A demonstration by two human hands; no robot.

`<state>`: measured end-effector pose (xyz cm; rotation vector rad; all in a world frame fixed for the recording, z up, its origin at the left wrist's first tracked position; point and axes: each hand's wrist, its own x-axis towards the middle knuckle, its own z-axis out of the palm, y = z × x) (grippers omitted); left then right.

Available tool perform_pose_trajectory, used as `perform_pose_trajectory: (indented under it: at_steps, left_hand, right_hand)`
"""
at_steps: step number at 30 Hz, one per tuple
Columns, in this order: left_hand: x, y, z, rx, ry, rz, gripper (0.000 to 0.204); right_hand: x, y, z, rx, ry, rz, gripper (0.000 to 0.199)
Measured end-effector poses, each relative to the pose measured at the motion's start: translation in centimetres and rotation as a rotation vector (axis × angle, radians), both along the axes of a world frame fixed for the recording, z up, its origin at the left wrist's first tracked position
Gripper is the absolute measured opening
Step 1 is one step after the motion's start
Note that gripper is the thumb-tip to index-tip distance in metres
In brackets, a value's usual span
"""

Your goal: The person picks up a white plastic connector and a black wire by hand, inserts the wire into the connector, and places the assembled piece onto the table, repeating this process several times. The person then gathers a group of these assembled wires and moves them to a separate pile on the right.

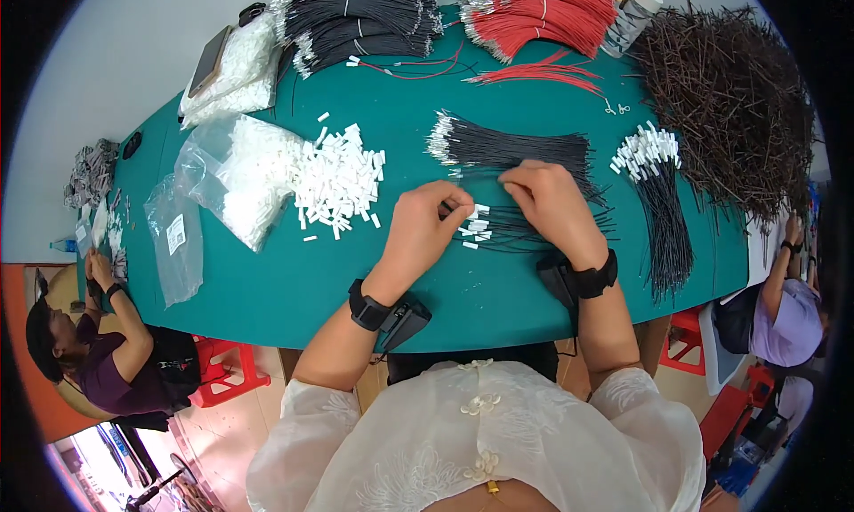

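My left hand is closed, thumb and forefinger pinched together above the middle of the table; whatever they hold is too small to make out. Facing it, my right hand is pinched too, its fingertips at the lower edge of a bundle of black wires with bare metal ends. I cannot tell what sits in that pinch. Beneath and between the hands lie black wires tipped with white plastic connector housings. To the left, a heap of loose white housings spills from a clear plastic bag.
Right of my hands lies a bundle of black wires with white housings. A brown tangled pile stands beyond. Black and red wire bundles line the far side. An empty plastic bag lies left. Other people sit at both sides.
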<state>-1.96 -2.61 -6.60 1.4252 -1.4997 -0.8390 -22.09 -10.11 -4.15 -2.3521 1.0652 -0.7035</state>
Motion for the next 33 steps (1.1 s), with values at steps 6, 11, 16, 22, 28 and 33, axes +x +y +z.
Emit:
perform_pose_trajectory:
  at_steps: [6,11,16,22,28,33]
  left_hand:
    - [-0.1,0.3,0.6,0.14,0.048,-0.127,0.011]
    - [-0.2,0.2,0.9,0.106,-0.005,-0.143,0.015]
    - [0.1,0.5,1.1,0.055,-0.075,-0.146,0.021]
    - [1.2,1.3,4.3,-0.106,-0.363,-0.096,0.024]
    - [7.8,5.3,7.2,0.029,-0.488,0.178,0.038]
    - [13.4,9.7,5.2,0.34,-0.638,0.473,0.06]
  right_hand:
    - [-0.5,-0.8,-0.5,-0.053,0.042,-0.043,0.016]
    - [-0.6,-0.8,-0.5,-0.099,0.082,-0.054,0.022]
    - [0.0,-0.6,-0.3,-0.15,0.127,-0.056,0.024]
    - [-0.8,-0.6,0.1,-0.184,0.114,0.022,0.022]
    - [-0.9,0.5,1.5,0.055,0.138,0.056,0.022]
    - [-0.7,0.4,0.7,0.002,0.096,0.062,0.022]
